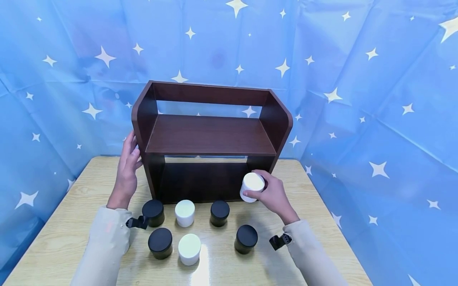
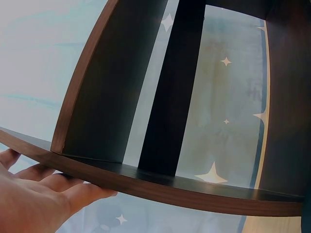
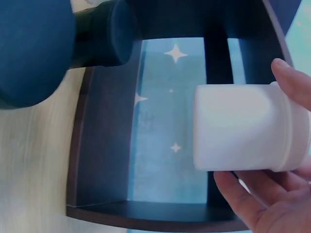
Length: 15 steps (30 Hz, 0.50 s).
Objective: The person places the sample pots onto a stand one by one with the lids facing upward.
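My right hand (image 1: pixel 274 194) grips a white lidded jar (image 1: pixel 253 186) between thumb and fingers, in front of the lower right of a dark brown two-tier shelf (image 1: pixel 211 135). In the right wrist view the white jar (image 3: pixel 238 127) lies across the picture, the fingers curled around its lid end. With fingers extended, my left hand (image 1: pixel 127 171) rests against the outer left side of the shelf. The left wrist view shows those fingers (image 2: pixel 73 191) flat along the side panel's edge (image 2: pixel 160 196).
In front of the shelf stand black jars (image 1: pixel 153 213), (image 1: pixel 220 213), (image 1: pixel 160 243), (image 1: pixel 246 239) and white jars (image 1: pixel 185 213), (image 1: pixel 189 249) on the wooden table (image 1: pixel 286 262). A blue star-patterned cloth (image 1: pixel 358 119) hangs behind and at both sides.
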Tool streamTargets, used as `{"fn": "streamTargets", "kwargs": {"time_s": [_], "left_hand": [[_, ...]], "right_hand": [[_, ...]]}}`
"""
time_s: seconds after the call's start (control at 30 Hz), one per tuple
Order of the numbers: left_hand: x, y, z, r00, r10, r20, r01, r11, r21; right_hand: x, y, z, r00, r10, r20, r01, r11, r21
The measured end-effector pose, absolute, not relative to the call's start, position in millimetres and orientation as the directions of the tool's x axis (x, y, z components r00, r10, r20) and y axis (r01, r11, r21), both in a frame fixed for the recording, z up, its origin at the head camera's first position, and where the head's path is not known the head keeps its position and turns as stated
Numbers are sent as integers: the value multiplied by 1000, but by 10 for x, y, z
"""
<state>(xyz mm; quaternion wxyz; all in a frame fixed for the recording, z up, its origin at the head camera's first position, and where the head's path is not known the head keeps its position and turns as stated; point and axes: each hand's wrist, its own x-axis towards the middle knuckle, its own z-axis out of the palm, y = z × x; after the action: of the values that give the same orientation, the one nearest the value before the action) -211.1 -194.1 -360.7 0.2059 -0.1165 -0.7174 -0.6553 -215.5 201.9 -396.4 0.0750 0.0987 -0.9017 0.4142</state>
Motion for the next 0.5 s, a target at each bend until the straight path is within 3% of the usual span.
{"fn": "streamTargets", "kwargs": {"time_s": [0.5], "left_hand": [[-2107,-1937,-3608,-885,-107,454,443,108,890]], "right_hand": [[-2095,1907,-3580,-950,-180,254,-310,615,-725]]}}
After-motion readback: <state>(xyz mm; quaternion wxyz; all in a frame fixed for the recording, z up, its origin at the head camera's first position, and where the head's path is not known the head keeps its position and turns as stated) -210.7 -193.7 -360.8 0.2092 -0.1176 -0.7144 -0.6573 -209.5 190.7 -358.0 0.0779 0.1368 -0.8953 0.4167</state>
